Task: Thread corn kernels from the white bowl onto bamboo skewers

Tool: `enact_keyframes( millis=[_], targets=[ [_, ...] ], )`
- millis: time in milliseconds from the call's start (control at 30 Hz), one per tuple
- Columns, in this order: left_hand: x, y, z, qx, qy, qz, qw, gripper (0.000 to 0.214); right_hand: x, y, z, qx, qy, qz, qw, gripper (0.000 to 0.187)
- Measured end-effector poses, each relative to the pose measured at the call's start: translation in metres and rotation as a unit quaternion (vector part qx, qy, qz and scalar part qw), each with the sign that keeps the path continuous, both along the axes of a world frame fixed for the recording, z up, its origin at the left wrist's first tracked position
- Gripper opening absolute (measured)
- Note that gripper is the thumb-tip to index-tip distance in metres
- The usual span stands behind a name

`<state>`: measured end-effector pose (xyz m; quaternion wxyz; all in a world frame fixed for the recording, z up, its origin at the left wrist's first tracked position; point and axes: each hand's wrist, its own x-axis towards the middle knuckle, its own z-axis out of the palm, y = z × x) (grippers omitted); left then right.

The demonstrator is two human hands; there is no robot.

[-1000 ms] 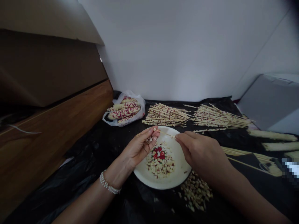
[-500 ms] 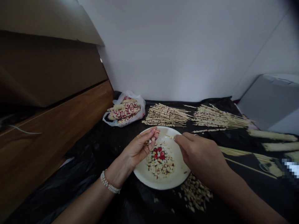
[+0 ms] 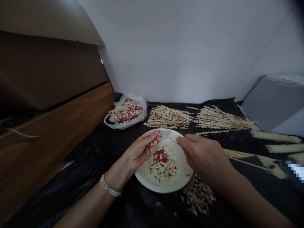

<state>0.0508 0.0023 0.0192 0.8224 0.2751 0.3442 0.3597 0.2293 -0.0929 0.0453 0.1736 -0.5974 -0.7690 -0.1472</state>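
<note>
Over a white bowl (image 3: 163, 187) my two hands meet at a thin wooden skewer (image 3: 165, 136). My left hand (image 3: 143, 147) pinches its left end between thumb and fingers, and something pale shows against the lower fingers. My right hand (image 3: 198, 150) is closed round the other end, where a few pale corn kernels (image 3: 174, 139) are threaded beside the fingertips. Loose corn kernels (image 3: 163, 171), white with some dark red, lie in the bowl around a printed strawberry picture. The stretch of skewer inside my right hand is hidden.
Corn cobs (image 3: 127, 116) fill a plastic bag (image 3: 143, 106) behind the bowl. Two piles of kernel-strung skewers (image 3: 166, 117) lie near the wall. Plain skewers (image 3: 251, 156) and stripped cobs (image 3: 275, 137) are on the right. More kernels (image 3: 199, 194) sit on the black sheet (image 3: 95, 164).
The view has shifted very slightly. Both hands keep their hold on the skewer, almost in the same place; the kernels by my right fingertips look a little farther left.
</note>
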Motion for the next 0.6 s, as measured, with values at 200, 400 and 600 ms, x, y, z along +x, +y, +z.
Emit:
enact_keyframes(
  millis=[200, 400, 600],
  targets=[
    [-0.002, 0.001, 0.000, -0.035, -0.049, -0.010, 0.998, 0.019, -0.003, -0.005, 0.004, 0.000, 0.010, -0.002, 1.000, 0.016],
    [-0.001, 0.002, -0.002, -0.022, -0.043, 0.010, 0.999, 0.017, -0.010, -0.009, 0.003, -0.011, 0.015, -0.002, 1.000, 0.018],
    [0.002, -0.003, -0.007, -0.049, -0.036, -0.057, 0.997, 0.013, -0.013, -0.005, -0.004, 0.002, 0.024, 0.020, 0.999, 0.018]
  ],
)
